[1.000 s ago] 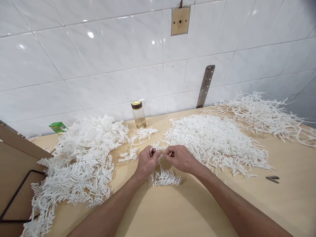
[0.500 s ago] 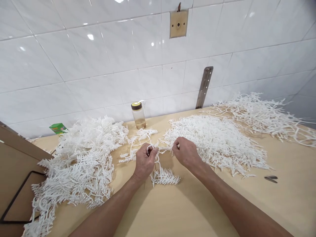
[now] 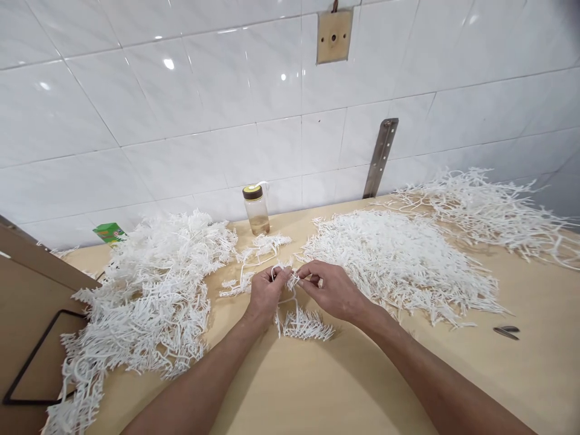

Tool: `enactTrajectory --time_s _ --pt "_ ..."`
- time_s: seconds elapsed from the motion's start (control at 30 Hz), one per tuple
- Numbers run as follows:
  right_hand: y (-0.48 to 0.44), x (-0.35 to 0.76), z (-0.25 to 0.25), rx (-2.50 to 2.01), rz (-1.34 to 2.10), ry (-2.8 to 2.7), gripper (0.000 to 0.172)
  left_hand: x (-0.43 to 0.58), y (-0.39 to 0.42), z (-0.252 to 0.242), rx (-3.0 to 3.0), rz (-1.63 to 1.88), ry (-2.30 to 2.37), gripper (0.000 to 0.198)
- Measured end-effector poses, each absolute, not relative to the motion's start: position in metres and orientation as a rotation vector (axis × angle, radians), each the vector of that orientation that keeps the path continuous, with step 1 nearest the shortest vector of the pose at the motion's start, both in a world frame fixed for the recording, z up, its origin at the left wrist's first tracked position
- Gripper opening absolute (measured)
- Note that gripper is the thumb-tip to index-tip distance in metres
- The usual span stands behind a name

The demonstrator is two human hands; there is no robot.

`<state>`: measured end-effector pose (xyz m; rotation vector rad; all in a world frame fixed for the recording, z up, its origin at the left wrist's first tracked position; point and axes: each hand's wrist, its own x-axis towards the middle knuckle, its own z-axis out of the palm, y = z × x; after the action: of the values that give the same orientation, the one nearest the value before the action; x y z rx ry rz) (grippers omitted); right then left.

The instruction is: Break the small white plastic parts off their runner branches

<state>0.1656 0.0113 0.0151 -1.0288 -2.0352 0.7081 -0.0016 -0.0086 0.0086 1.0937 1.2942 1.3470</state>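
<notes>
My left hand (image 3: 265,295) is closed around a thin white plastic branch (image 3: 299,323) whose spiky lower end hangs down to the wooden table (image 3: 317,393). My right hand (image 3: 330,290) pinches a small white plastic piece (image 3: 293,279) against the top of that branch, fingertips almost touching the left hand. Both hands hover just above the table between two heaps. A big heap of white branched pieces (image 3: 149,290) lies to the left. A flatter heap of small white pieces (image 3: 399,260) lies to the right.
A third heap of longer white stems (image 3: 489,205) spreads at the far right. A jar with a brown lid (image 3: 256,209) stands by the tiled wall. A green box (image 3: 109,232), a cardboard sheet (image 3: 27,302) and a small metal tool (image 3: 506,331) are nearby.
My right hand went to the right heap half a second ago and has come back to the left hand with a small piece. The left hand stayed put.
</notes>
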Motion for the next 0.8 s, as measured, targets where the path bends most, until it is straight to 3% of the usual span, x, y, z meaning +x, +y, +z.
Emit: enactTrajectory --time_s 0.63,0.8 --pt "0.003 0.157 0.013 -0.928 0.515 -2.126 0.018 -0.005 -0.003 0.003 1.097 1.356 1.327 0.045" --pt "-0.011 0.151 0.023 -0.792 0.648 -2.226 0.019 -0.019 0.006 0.005 0.985 1.449 1.331 0.050"
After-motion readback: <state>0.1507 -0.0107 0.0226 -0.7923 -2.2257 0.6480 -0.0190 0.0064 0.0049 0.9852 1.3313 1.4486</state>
